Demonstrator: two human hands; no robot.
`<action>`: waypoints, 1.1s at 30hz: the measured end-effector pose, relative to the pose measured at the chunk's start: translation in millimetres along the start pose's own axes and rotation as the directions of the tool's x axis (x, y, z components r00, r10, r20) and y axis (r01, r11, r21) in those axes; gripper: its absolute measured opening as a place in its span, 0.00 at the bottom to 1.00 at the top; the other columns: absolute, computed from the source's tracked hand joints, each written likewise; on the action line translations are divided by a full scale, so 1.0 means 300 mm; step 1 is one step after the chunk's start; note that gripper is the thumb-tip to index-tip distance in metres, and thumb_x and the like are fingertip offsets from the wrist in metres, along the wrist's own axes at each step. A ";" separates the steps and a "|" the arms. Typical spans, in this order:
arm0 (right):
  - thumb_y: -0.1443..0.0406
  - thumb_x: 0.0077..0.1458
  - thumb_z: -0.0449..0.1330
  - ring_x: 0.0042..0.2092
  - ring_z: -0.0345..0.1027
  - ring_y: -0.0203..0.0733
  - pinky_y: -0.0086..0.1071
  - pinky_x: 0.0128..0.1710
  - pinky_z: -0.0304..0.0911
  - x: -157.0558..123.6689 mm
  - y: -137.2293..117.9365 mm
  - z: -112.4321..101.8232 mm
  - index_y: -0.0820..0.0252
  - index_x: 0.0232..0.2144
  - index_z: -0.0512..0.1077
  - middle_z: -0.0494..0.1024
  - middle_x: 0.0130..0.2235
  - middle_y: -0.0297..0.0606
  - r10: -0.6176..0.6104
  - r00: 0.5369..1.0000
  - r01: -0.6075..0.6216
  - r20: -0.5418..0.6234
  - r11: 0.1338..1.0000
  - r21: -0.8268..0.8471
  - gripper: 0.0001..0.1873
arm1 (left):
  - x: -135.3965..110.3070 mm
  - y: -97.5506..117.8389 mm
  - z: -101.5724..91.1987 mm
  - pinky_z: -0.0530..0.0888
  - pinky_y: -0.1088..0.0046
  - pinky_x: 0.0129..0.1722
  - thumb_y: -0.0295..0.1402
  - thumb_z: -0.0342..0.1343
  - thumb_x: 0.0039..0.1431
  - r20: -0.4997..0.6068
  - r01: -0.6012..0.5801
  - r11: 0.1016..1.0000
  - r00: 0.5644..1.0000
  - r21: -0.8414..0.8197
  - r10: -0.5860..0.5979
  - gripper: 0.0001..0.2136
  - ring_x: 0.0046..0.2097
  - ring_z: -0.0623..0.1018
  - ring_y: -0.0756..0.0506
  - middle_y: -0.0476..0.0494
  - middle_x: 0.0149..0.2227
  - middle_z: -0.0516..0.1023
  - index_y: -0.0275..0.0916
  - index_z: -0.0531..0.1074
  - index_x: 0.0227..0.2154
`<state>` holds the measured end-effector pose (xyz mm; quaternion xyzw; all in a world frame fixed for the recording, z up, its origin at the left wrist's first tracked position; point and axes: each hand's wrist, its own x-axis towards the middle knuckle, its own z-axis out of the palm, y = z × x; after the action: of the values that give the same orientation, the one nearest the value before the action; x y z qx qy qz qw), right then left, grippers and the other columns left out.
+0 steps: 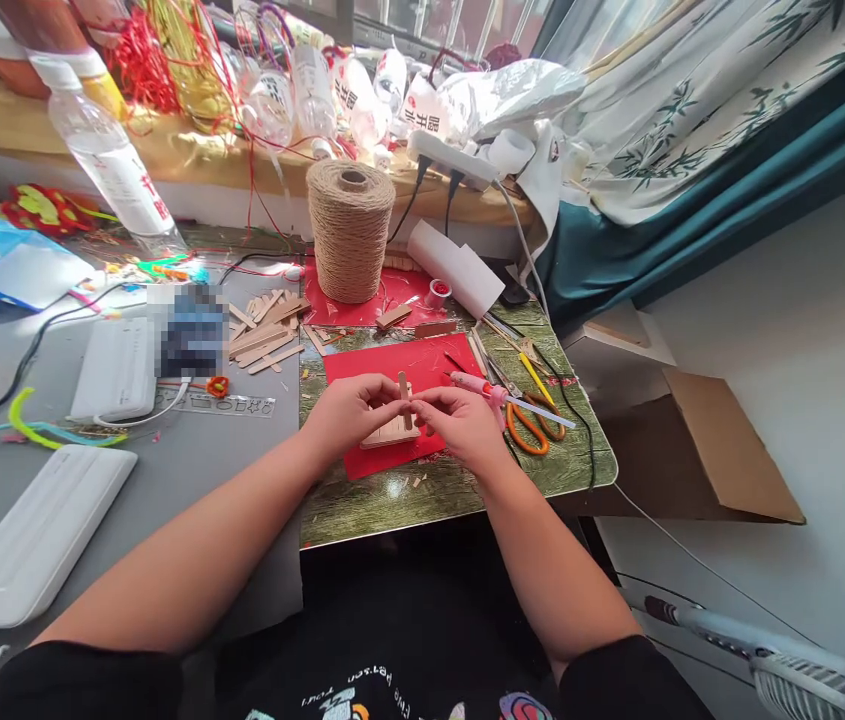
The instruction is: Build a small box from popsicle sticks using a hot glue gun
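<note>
My left hand (347, 410) and my right hand (459, 422) meet over a red paper sheet (392, 365) on the small table. Both pinch a short upright wooden stick (403, 395) that stands on a flat piece made of wooden sticks (390, 434). The fingers of both hands are closed around that stick. A pink glue gun (478, 388) with a clear glue stick lies just right of my right hand. Orange-handled scissors (534, 428) lie beside it.
A large spool of jute twine (351, 230) stands behind the red sheet. Loose wooden sticks (264, 330) lie to the left. White devices (32, 540) and cables sit on the grey surface at left. Plastic bottles (111, 160) and a power strip (452, 158) crowd the back ledge. A cardboard box (699, 450) is at right.
</note>
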<state>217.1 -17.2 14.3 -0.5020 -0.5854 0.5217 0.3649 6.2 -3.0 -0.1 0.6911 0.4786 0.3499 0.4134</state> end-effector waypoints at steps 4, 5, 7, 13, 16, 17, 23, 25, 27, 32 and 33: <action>0.52 0.52 0.74 0.26 0.68 0.34 0.30 0.28 0.65 0.022 0.026 -0.017 0.60 0.35 0.83 0.79 0.28 0.35 0.148 0.982 -0.171 0.116 0.960 0.222 0.18 | 0.003 -0.018 0.009 0.74 0.70 0.36 0.49 0.66 0.59 0.003 0.010 0.999 1.000 -0.033 -0.010 0.14 0.35 0.80 0.46 0.47 0.35 0.85 0.42 0.80 0.34; 0.52 0.51 0.75 0.26 0.67 0.33 0.29 0.27 0.64 0.026 0.030 -0.019 0.60 0.34 0.83 0.78 0.26 0.34 0.178 0.974 -0.210 0.141 0.944 0.254 0.18 | 0.003 -0.023 0.011 0.74 0.70 0.36 0.49 0.66 0.59 0.011 0.008 1.000 1.000 -0.027 -0.008 0.14 0.35 0.80 0.46 0.47 0.35 0.85 0.42 0.80 0.33; 0.51 0.51 0.75 0.25 0.66 0.33 0.27 0.25 0.61 0.034 0.036 -0.022 0.60 0.33 0.82 0.77 0.25 0.34 0.212 0.961 -0.255 0.175 0.926 0.277 0.18 | 0.004 -0.030 0.013 0.73 0.70 0.35 0.49 0.65 0.60 0.026 0.004 1.000 1.000 -0.001 -0.004 0.14 0.34 0.79 0.46 0.47 0.35 0.85 0.43 0.79 0.32; 0.53 0.52 0.74 0.22 0.64 0.32 0.26 0.22 0.58 0.057 0.075 -0.037 0.60 0.32 0.80 0.76 0.23 0.32 0.192 0.975 -0.215 0.109 0.941 0.262 0.17 | 0.010 -0.031 -0.005 0.73 0.64 0.42 0.52 0.62 0.62 0.089 -0.143 0.967 0.988 0.209 0.127 0.17 0.40 0.79 0.42 0.44 0.40 0.84 0.43 0.79 0.41; 0.53 0.46 0.76 0.22 0.65 0.32 0.24 0.19 0.57 0.074 0.113 -0.047 0.60 0.29 0.77 0.75 0.22 0.32 0.281 0.959 -0.282 0.045 0.913 0.295 0.19 | 0.016 -0.038 -0.015 0.67 0.54 0.59 0.57 0.68 0.52 0.129 -0.280 0.898 0.959 0.338 0.251 0.33 0.58 0.74 0.33 0.36 0.57 0.79 0.42 0.73 0.55; 0.53 0.44 0.77 0.22 0.66 0.32 0.24 0.19 0.57 0.080 0.125 -0.049 0.61 0.28 0.76 0.75 0.22 0.32 0.314 0.948 -0.312 0.046 0.900 0.303 0.20 | 0.017 -0.042 -0.015 0.64 0.52 0.61 0.58 0.70 0.48 0.148 -0.295 0.883 0.955 0.365 0.257 0.38 0.61 0.71 0.31 0.34 0.61 0.75 0.42 0.71 0.58; 0.54 0.43 0.77 0.22 0.66 0.31 0.22 0.18 0.58 0.096 0.162 -0.045 0.62 0.28 0.76 0.77 0.24 0.34 0.367 0.927 -0.373 0.074 0.889 0.267 0.20 | 0.016 -0.079 0.007 0.61 0.50 0.60 0.54 0.73 0.43 0.228 -0.253 0.876 0.959 0.411 0.170 0.44 0.60 0.71 0.29 0.33 0.58 0.75 0.43 0.65 0.60; 0.53 0.44 0.77 0.22 0.67 0.31 0.22 0.18 0.58 0.101 0.163 -0.047 0.62 0.27 0.76 0.78 0.24 0.35 0.364 0.928 -0.373 0.083 0.897 0.239 0.20 | 0.017 -0.087 0.012 0.61 0.51 0.60 0.50 0.73 0.45 0.224 -0.240 0.878 0.962 0.415 0.157 0.42 0.61 0.71 0.29 0.33 0.58 0.74 0.42 0.64 0.61; 0.53 0.45 0.76 0.22 0.66 0.31 0.22 0.17 0.58 0.107 0.163 -0.052 0.61 0.26 0.76 0.78 0.24 0.35 0.361 0.928 -0.372 0.089 0.905 0.208 0.20 | 0.018 -0.093 0.013 0.61 0.51 0.61 0.49 0.72 0.46 0.217 -0.227 0.883 0.965 0.411 0.146 0.42 0.61 0.71 0.30 0.33 0.59 0.74 0.42 0.63 0.62; 0.52 0.47 0.75 0.19 0.62 0.29 0.23 0.16 0.55 0.125 0.166 -0.065 0.61 0.25 0.75 0.76 0.23 0.34 0.348 0.931 -0.360 0.106 0.922 0.139 0.20 | 0.020 -0.098 0.012 0.61 0.50 0.61 0.48 0.72 0.46 0.219 -0.215 0.893 0.966 0.395 0.136 0.41 0.62 0.71 0.29 0.33 0.60 0.74 0.43 0.64 0.62; 0.51 0.48 0.74 0.19 0.62 0.29 0.24 0.16 0.55 0.126 0.166 -0.066 0.61 0.24 0.75 0.76 0.23 0.34 0.345 0.932 -0.357 0.109 0.926 0.124 0.20 | 0.020 -0.097 0.012 0.61 0.50 0.61 0.48 0.72 0.46 0.219 -0.216 0.894 0.966 0.392 0.137 0.41 0.61 0.71 0.29 0.33 0.59 0.74 0.43 0.64 0.62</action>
<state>237.5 21.8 -34.2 -0.5487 -0.4628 0.6397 0.2749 0.2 7.7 -27.5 0.8329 0.4362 0.2113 0.2671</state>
